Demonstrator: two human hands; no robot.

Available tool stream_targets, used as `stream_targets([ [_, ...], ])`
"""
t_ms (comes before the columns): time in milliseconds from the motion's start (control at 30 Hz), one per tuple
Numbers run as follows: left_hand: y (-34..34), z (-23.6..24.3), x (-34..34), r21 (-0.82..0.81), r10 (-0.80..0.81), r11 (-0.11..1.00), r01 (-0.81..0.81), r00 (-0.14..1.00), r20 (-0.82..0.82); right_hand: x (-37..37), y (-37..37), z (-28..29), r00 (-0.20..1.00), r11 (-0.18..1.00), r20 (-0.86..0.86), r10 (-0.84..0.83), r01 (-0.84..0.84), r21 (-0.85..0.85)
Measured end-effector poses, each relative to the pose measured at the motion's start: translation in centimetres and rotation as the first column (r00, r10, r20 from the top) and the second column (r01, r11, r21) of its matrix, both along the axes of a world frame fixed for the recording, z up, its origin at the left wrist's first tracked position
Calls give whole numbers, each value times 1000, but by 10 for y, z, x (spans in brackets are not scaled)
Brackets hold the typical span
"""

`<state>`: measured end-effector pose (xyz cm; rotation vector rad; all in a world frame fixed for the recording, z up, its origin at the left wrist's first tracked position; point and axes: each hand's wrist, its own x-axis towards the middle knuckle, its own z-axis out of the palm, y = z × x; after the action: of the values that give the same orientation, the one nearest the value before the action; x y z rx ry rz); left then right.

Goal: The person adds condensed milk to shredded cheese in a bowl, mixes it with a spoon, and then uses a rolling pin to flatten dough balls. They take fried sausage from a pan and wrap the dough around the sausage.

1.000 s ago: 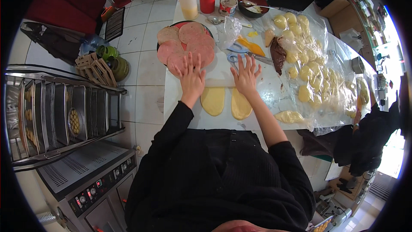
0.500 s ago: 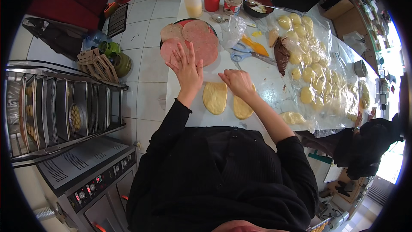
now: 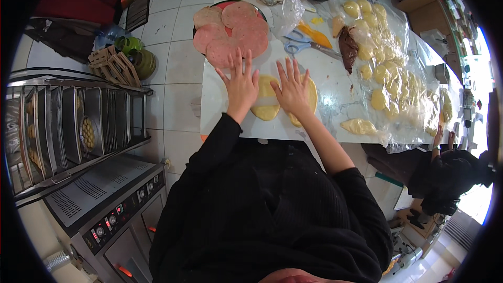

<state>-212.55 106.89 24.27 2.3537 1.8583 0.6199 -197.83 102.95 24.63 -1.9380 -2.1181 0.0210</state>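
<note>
Two flattened ovals of yellow dough lie side by side on the white table near its front edge. Flat over the right dough oval [image 3: 313, 96] is my right hand [image 3: 294, 90], its fingers spread and hiding part of it. My left hand [image 3: 242, 89] has its fingers apart beside the left dough oval [image 3: 265, 107], overlapping its left edge. Just beyond my left fingertips, round pink slices of cold meat [image 3: 250, 35] overlap on a dark-rimmed plate [image 3: 266, 14]. Neither hand holds anything.
Blue-handled scissors [image 3: 298, 46], an orange scraper [image 3: 316, 35] and a brown-filled bag [image 3: 347, 50] lie beyond my right hand. Plastic-covered dough balls [image 3: 387, 73] fill the table's right side. Squeeze bottles stand at the back. Another person [image 3: 445, 175] is at the right.
My right hand has opened from a curled fist and now lies flat over the right dough oval. My left hand has drawn back from the meat slices towards the left oval.
</note>
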Motion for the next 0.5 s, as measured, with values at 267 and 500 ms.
stream_targets([
  [267, -103, 6, -24, -128, -186, 974, 185, 983, 6, -8, -114, 16, 992, 978, -97, 86, -102, -181],
  [500, -113, -23, -65, -112, -564, 822, 558, 826, -20, 14, -117, 22, 950, 968, -205, 235, -247, -34],
])
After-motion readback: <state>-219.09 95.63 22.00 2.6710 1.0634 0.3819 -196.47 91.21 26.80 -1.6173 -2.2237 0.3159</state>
